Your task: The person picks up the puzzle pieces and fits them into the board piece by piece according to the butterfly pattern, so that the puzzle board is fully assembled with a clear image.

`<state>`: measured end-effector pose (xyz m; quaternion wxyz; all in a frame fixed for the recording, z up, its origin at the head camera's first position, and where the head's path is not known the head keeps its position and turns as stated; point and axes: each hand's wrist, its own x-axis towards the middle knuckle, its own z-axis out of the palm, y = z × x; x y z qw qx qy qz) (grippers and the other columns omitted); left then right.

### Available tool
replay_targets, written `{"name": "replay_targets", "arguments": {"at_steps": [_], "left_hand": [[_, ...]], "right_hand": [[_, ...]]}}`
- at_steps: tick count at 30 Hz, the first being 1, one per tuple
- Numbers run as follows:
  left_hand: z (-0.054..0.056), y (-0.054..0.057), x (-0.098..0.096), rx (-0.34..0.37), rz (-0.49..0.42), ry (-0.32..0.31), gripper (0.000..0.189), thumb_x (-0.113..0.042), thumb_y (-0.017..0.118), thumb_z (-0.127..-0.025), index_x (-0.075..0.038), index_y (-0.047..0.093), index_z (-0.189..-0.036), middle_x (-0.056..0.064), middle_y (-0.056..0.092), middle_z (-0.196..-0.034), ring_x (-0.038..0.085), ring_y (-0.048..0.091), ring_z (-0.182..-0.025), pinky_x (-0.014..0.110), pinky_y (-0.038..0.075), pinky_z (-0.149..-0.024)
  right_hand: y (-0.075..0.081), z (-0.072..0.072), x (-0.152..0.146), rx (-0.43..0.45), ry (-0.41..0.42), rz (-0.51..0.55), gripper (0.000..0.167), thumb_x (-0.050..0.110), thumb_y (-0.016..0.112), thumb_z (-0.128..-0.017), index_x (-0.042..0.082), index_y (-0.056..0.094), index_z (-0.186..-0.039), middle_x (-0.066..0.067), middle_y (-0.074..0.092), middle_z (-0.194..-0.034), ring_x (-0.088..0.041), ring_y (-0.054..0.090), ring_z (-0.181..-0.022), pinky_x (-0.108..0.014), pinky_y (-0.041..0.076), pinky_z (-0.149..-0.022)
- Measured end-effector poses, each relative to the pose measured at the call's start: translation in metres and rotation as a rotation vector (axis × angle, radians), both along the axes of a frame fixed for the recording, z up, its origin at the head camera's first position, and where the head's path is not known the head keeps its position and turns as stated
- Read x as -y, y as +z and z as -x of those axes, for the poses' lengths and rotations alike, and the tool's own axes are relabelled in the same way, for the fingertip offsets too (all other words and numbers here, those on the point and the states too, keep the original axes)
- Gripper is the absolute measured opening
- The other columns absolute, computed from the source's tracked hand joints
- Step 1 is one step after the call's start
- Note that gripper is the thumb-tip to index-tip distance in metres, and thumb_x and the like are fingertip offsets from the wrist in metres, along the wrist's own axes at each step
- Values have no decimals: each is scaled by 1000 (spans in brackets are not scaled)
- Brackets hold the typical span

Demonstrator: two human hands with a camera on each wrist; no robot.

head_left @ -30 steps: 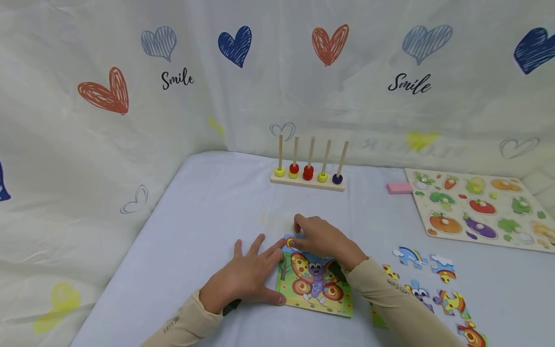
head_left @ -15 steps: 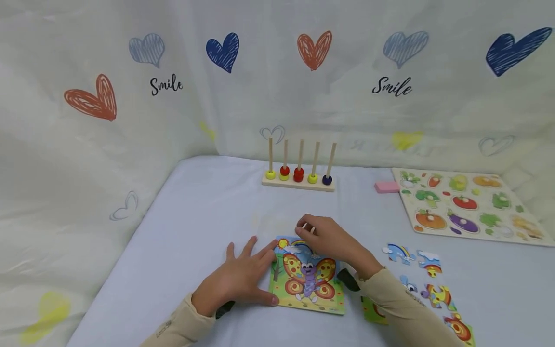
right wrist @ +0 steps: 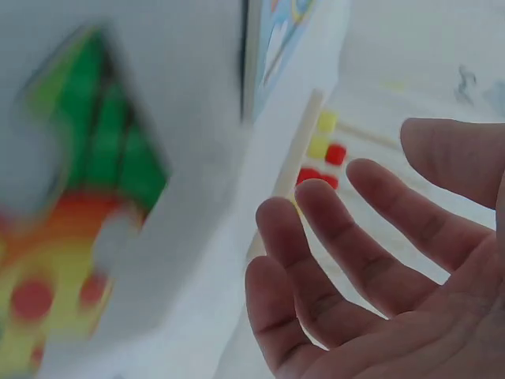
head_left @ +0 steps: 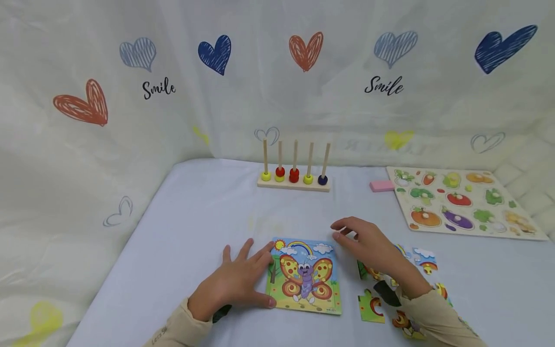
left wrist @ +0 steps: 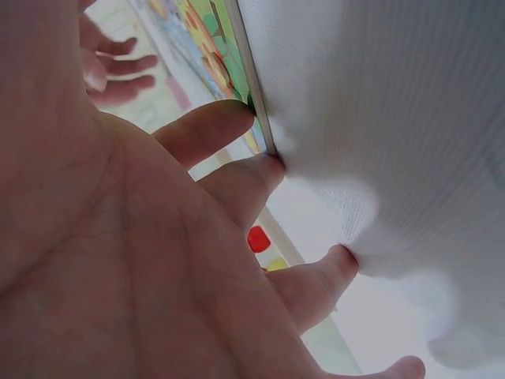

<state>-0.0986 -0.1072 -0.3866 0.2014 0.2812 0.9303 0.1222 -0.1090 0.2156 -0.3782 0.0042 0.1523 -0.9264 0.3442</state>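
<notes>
A square board (head_left: 303, 277) with a butterfly, sun and rainbow picture lies flat on the white table. My left hand (head_left: 238, 278) rests spread at its left side, with the thumb and index finger touching the board's edge; the left wrist view shows those fingers along the board's rim (left wrist: 251, 71). To the right of the board, my right hand (head_left: 368, 243) hovers with loosely bent fingers and holds nothing, as the right wrist view confirms. Below that hand lie loose jigsaw pieces, among them a green and red piece (head_left: 370, 307) and a cloud and rainbow piece (head_left: 425, 260), some hidden by the forearm.
At the back stands a wooden peg counter (head_left: 294, 185) with coloured beads on its pegs. A pink block (head_left: 382, 186) sits beside a vegetable peg board (head_left: 468, 227) at the back right. A curtain printed with hearts hangs behind the table.
My right hand has lifted from the board's upper edge and moved right, towards the loose pieces. The left hand stays at the board's left edge. The head view has shifted slightly.
</notes>
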Motion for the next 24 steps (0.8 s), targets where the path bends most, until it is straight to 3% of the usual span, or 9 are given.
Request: {"name": "replay_targets", "arguments": {"at_steps": [3, 16, 24], "left_hand": [[0, 1, 1, -7, 1, -3, 69, -61, 88, -82, -23, 56, -130, -2, 26, -177, 48, 16, -159, 89, 10, -110], [2, 0, -2, -41, 1, -24, 67, -61, 87, -83, -23, 55, -127, -1, 26, -176, 48, 18, -159, 88, 14, -110], [0, 0, 0, -28, 8, -6, 68, -61, 88, -82, -23, 55, -127, -1, 26, -176, 48, 18, -159, 88, 12, -110]], "right_hand": [[1, -4, -16, -29, -21, -13, 25, 16, 71, -106, 3, 73, -127, -9, 73, -125, -32, 67, -112, -54, 55, -91], [-3, -14, -89, -1, -63, -172, 31, 19, 81, -98, 3, 76, -125, -17, 72, -127, -44, 65, -117, -65, 54, -93], [-10, -16, -107, 65, -75, -236, 34, 16, 86, -92, 4, 76, -122, -15, 70, -117, -41, 64, -110, -66, 51, -92]]}}
